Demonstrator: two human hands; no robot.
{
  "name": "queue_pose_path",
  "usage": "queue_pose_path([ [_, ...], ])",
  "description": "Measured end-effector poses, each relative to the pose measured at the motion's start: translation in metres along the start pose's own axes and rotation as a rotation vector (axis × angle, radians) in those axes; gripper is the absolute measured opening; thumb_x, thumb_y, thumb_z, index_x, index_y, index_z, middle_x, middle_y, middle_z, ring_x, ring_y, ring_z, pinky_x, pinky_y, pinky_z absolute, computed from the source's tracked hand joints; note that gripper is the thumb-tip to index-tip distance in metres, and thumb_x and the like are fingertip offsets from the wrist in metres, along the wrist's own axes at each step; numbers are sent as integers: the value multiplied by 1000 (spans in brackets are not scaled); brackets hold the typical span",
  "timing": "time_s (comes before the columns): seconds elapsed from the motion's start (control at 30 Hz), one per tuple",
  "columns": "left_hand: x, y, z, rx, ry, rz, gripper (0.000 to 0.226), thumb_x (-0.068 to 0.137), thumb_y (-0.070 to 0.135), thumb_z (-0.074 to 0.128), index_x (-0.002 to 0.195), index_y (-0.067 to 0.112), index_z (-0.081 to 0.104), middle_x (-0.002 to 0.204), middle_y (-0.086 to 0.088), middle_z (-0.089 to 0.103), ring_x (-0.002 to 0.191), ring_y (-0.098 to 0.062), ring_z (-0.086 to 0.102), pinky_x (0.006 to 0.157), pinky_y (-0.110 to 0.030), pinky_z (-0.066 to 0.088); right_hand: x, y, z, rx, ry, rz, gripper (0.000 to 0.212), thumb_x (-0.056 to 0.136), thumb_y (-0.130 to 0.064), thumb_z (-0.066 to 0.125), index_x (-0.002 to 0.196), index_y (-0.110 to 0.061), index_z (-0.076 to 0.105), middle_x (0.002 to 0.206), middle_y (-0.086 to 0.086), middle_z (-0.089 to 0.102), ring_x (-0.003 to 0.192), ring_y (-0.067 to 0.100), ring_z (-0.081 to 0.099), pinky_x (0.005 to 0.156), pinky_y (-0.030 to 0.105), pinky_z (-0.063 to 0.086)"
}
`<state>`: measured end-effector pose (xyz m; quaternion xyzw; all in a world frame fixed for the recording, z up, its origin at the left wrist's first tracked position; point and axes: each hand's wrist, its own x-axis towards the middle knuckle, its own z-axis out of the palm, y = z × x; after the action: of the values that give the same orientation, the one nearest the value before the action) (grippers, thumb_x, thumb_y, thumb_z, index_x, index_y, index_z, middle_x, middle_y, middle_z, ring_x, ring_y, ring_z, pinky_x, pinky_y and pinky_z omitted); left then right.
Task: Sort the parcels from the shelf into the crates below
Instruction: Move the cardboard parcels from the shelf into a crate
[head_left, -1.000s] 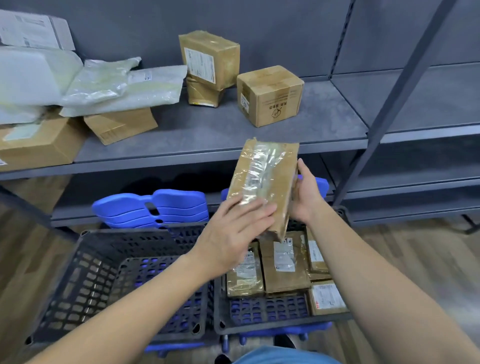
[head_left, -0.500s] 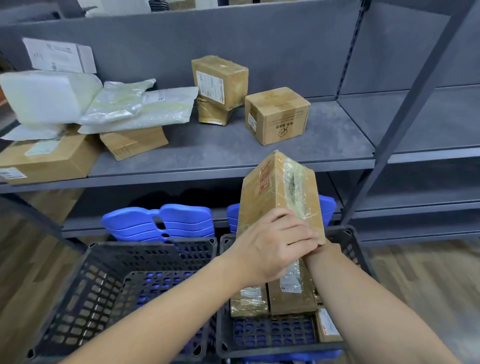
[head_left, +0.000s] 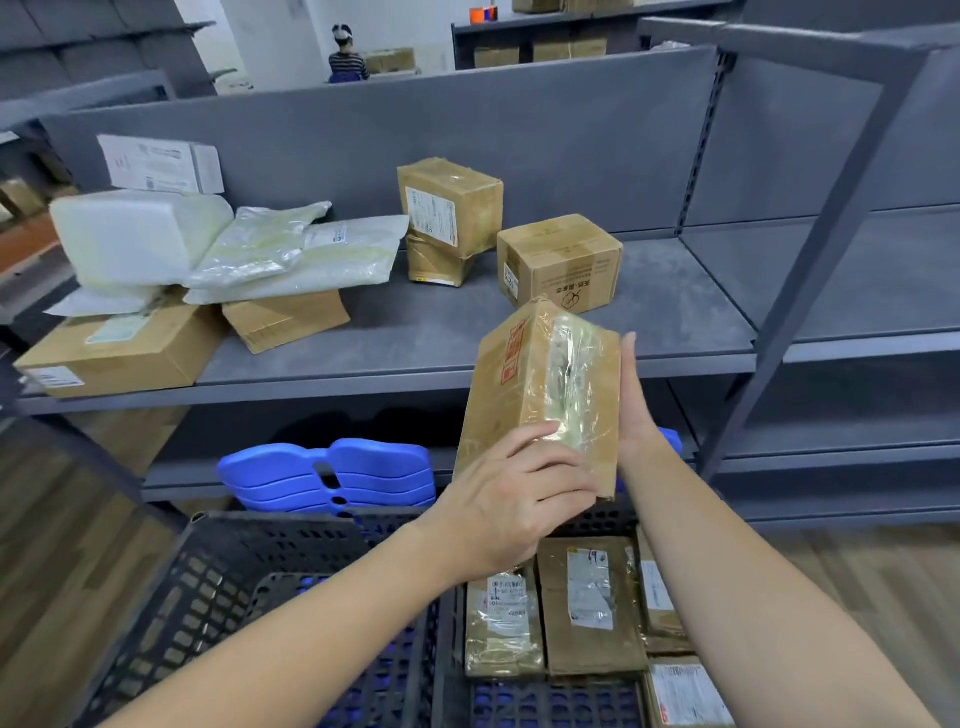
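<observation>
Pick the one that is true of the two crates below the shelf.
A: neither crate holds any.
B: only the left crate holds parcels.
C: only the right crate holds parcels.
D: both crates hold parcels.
C: several taped parcels lie flat in the right crate, while the left crate shows only its bare mesh floor; the held parcel hangs above them.

upper shelf (head_left: 467, 338): at left, soft bags (head_left: 291, 254) lie piled on two cartons (head_left: 124, 348); at centre, two stacked boxes (head_left: 449, 218) stand near the back; a single box (head_left: 558, 260) sits just right of them. lower shelf: a stack of plastic pieces (head_left: 332, 473). before the shelving, left crate (head_left: 218, 587) and right crate (head_left: 550, 706) stand side by side; flat parcels (head_left: 587, 608) lie in the right one. above it, a held parcel (head_left: 540, 395) stands upright, left hand (head_left: 514, 509) round its lower end, right hand (head_left: 631, 415) against its right side.
</observation>
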<state>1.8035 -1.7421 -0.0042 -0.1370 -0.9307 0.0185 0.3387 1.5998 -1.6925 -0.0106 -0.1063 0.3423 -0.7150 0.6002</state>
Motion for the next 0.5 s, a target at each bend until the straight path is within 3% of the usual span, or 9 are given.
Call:
queue_pose_path([
  [0.07, -7, -2, 3, 23, 22, 8, 33, 105, 3, 49, 108, 11, 80, 117, -1, 77, 112, -22, 63, 118, -44, 38, 1, -4, 2, -40, -62, -35, 87, 74, -84, 58, 122, -14, 78, 126, 16, 73, 108, 32, 73, 90, 47, 61],
  [0.13, -10, -3, 6, 46, 47, 32, 26, 104, 4, 57, 106, 12, 81, 117, 0, 77, 111, -21, 63, 117, -42, 39, 4, -10, -4, -73, -177, -42, 91, 64, -69, 82, 134, -13, 68, 131, 15, 69, 118, 32, 68, 100, 50, 56],
  [0.2, -12, -1, 10, 68, 61, 77, 18, 101, 4, 65, 102, 13, 81, 115, 0, 77, 109, -21, 64, 113, -39, 43, 10, -16, -14, -62, -286, -53, 98, 60, -52, 94, 142, -13, 58, 132, 15, 67, 121, 32, 64, 107, 51, 50],
  [0.33, -25, 1, 18, 128, -17, 230, 22, 98, 2, 67, 81, 13, 74, 94, 1, 74, 98, -21, 68, 97, -31, 47, 12, -20, -35, 36, -450, -152, 86, 72, -27, 87, 151, -20, 51, 146, 13, 59, 133, 34, 57, 116, 58, 40],
  [0.5, -29, 3, 21, 147, -107, 367, 31, 99, 3, 61, 71, 16, 61, 80, 1, 64, 85, -21, 62, 90, -27, 40, 11, -21, -29, 85, -535, -174, 67, 82, -21, 84, 144, -14, 59, 150, 18, 55, 137, 38, 54, 115, 58, 41],
])
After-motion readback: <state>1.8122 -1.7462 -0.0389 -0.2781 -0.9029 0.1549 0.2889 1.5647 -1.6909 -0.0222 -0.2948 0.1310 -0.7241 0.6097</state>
